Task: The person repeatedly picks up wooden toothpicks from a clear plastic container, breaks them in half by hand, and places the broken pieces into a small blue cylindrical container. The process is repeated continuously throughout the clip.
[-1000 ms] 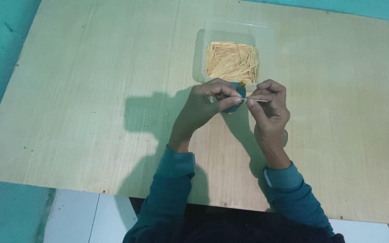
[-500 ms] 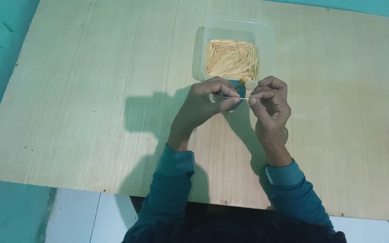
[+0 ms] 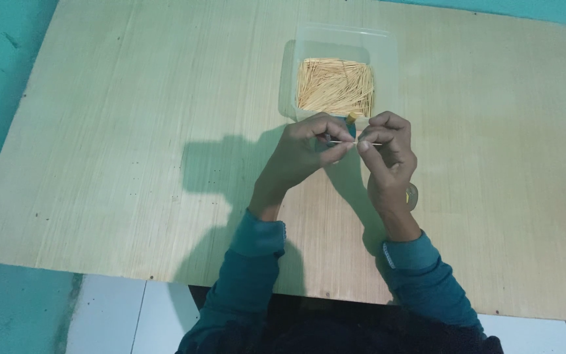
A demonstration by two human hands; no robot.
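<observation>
Sleeves teal, forearms over wooden table. Left hand and right hand fingertips pinched on thin stick, held level between them. Just beyond fingers: clear plastic container full of pale sticks.

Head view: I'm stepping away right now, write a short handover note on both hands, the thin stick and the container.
Left hand: fingertips pinch one end of a thin stick, held level above the wooden table.
Right hand: pinches the other end of the same stick; wrist rests near the table.
Clear plastic container: on the table just beyond the hands, open, holding a heap of pale thin sticks.
A small blue thing shows between the hands; I cannot tell what it is.
Done: one stick is out and in hand.
Left: the heap remains in the container.
</observation>
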